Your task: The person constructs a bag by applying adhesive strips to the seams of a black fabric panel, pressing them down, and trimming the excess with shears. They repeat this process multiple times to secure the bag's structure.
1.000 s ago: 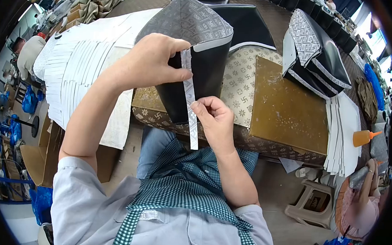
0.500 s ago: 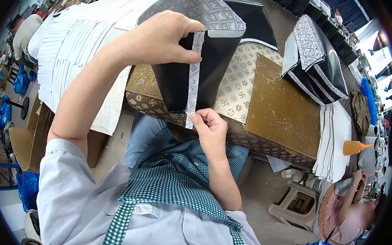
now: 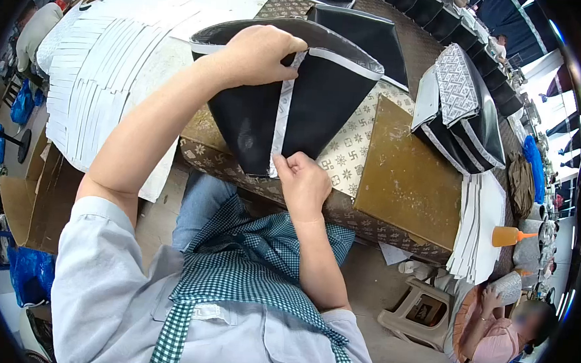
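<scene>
A black open-topped pouch-like piece [image 3: 329, 97] with a pale edging along its rim stands tilted at the table edge. Down its front seam runs a narrow white patterned strip [image 3: 284, 108]. At the rim, my left hand [image 3: 262, 53] is closed, thumb and fingers pinching the top of the strip against the edge. Lower down, my right hand [image 3: 302, 182] pinches the strip's bottom end between thumb and fingertips, at the piece's lower edge. The inside of the piece is grey and partly hidden by my left hand.
Fanned white sheets [image 3: 83, 82] cover the left of the table. On the right are a brown board [image 3: 407, 182], folded black pieces with patterned lining [image 3: 459, 85], more white strips [image 3: 475, 226] and an orange-tipped glue bottle [image 3: 508, 236]. A person [image 3: 494, 334] sits at lower right, near a stool [image 3: 417, 309].
The piece's mouth has spread wider and tipped, so less patterned lining shows. My right hand has shifted slightly left, still pinching the strip. My left hand stays at the rim.
</scene>
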Demonstrator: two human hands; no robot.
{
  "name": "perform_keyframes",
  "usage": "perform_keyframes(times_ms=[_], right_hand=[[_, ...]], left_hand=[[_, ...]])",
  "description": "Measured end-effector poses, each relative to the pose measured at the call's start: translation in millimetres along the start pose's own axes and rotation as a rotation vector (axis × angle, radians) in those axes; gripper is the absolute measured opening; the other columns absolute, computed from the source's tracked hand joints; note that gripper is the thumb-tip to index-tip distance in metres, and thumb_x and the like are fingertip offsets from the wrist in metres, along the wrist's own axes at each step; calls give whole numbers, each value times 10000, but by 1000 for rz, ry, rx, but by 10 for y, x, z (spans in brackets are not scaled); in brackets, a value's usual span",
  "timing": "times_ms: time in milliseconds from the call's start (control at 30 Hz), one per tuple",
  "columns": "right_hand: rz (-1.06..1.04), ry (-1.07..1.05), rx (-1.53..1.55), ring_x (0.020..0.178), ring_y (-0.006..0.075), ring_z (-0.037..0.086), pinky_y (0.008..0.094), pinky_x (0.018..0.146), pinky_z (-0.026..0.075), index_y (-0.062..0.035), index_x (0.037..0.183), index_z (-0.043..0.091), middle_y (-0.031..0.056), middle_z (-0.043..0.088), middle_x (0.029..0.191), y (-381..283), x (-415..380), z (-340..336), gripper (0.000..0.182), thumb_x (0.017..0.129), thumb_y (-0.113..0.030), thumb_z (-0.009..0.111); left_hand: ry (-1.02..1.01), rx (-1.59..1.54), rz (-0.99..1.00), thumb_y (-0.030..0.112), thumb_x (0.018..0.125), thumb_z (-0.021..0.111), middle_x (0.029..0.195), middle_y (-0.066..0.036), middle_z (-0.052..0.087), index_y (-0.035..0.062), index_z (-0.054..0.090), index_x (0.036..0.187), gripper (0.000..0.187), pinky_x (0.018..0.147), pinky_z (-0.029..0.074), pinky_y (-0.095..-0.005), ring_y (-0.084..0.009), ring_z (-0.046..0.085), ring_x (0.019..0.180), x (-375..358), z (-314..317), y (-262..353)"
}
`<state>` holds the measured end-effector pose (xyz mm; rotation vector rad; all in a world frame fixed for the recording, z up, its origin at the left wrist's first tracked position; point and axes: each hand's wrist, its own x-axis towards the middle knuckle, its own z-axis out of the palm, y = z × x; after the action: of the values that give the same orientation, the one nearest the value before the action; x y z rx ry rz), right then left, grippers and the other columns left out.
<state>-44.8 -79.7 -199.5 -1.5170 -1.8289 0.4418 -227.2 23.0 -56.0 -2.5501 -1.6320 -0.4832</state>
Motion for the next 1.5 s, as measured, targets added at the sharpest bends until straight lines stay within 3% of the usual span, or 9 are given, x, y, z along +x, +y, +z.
perform_keyframes(times_ms=[167, 300, 367, 533, 933, 1100, 1167, 1400, 1500], right_hand=[[-20, -123, -78, 624, 357, 631, 482, 576, 466, -58, 669, 599, 116, 648, 684, 4, 29, -100, 339, 799, -330, 754], [-158, 28, 87, 659, 298, 617, 441, 599, 482, -60, 696, 604, 63, 660, 743, -137, 73, -111, 229, 809, -206, 739], [-361, 14, 73, 858, 284, 602, 402, 737, 507, -37, 879, 669, 79, 669, 939, -191, 245, -36, 140, 820, -154, 719], [-389, -289, -76, 1273, 324, 473, 441, 1057, 386, 49, 1265, 590, 174, 542, 1390, -129, 784, 403, 536, 892, -331, 642], [-381, -245, -148, 1457, 325, 291, 603, 1150, 166, -54, 1484, 397, 129, 350, 1562, 3, -480, 170, 782, 809, -275, 727], [-387, -193, 113, 1372, 297, 415, 496, 1145, 286, -63, 1376, 545, 110, 507, 1450, 109, -484, -19, 597, 830, -224, 723], [-284, -10, 291, 1293, 323, 472, 423, 1068, 403, -56, 1370, 540, 114, 541, 1395, 132, -464, -160, 591, 825, -194, 724], [-112, 37, 331, 1427, 419, 258, 476, 1169, 241, -62, 1571, 8, 248, 222, 1573, 54, -184, -650, 1231, 707, -302, 852], [-240, 18, 402, 1449, 425, 220, 471, 1168, 234, -31, 1565, 37, 282, 188, 1574, -151, -225, -819, 1235, 680, -304, 855]], left_hand=[[-2, -73, -69, 261, 738, 768, 901, -167, 702, 71, 704, 1062, 381, 808, 532, -444, -350, 676, 902, 80, 392, -344], [-139, -116, -118, 264, 710, 777, 912, -173, 698, 31, 704, 1018, 393, 801, 527, -442, -358, 669, 902, 131, 592, -465], [-236, -149, -151, 272, 713, 779, 929, -183, 699, 44, 708, 1028, 394, 808, 524, -436, -361, 669, 921, 166, 769, -538], [-325, -439, -225, 313, 727, 804, 1090, -211, 697, 14, 660, 1200, 578, 931, 495, -388, -324, 662, 1052, 163, 1245, -933], [-268, -625, -286, 297, 739, 815, 1068, -202, 698, 40, 700, 1075, 439, 921, 484, -387, -329, 655, 1043, 78, 1392, -961], [-163, -606, -366, 267, 753, 760, 997, -143, 695, 25, 656, 1073, 414, 855, 503, -375, -280, 659, 942, -67, 1304, -784], [-14, -579, -267, 176, 750, 760, 892, -113, 700, 14, 666, 962, 283, 768, 508, -335, -222, 669, 832, -56, 1466, -913], [-108, -727, -78, 139, 735, 722, 631, -67, 551, -31, 599, 791, 217, 602, 438, -310, -135, 515, 620, -247, -242, 420], [53, -548, 390, 111, 675, 730, 691, -88, 467, -24, 514, 720, 259, 895, 444, -382, -218, 479, 667, -448, -524, 870]])
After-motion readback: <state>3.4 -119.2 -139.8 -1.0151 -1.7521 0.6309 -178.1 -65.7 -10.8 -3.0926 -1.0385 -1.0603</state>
